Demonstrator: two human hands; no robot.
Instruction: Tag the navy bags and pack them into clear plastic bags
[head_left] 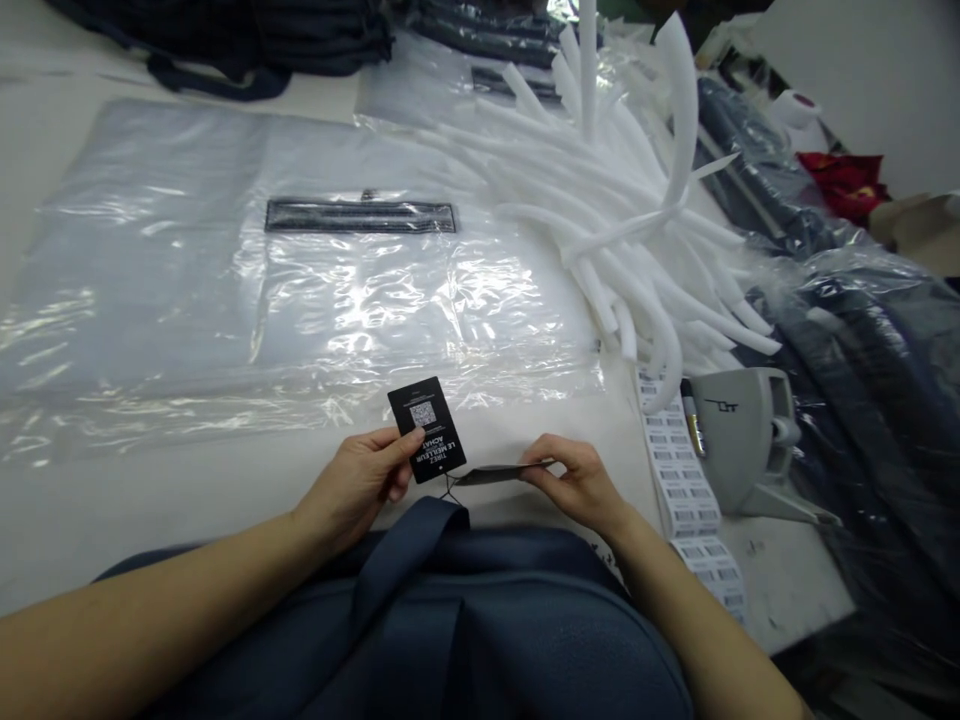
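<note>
A navy blue bag [525,620] lies at the bottom of the view, its strap [420,535] looping upward. Two black hang tags are tied by a thin cord near that strap. My left hand [356,485] pinches the first hang tag [439,445], which faces up and carries white print and a QR code. Between the thumb and fingers of my right hand [574,480] is the second hang tag [491,474], seen nearly edge-on. Both hands are above the table, just beyond the bag.
Clear plastic bags [187,260] lie flat across the table. A bundle of white foam strips [630,230] sits to their right. Barcode label sheets [679,470], a marker [691,420] and a grey dispenser [750,430] are at right, beside plastic-wrapped dark goods [862,350]. Dark bags [247,35] lie at the back.
</note>
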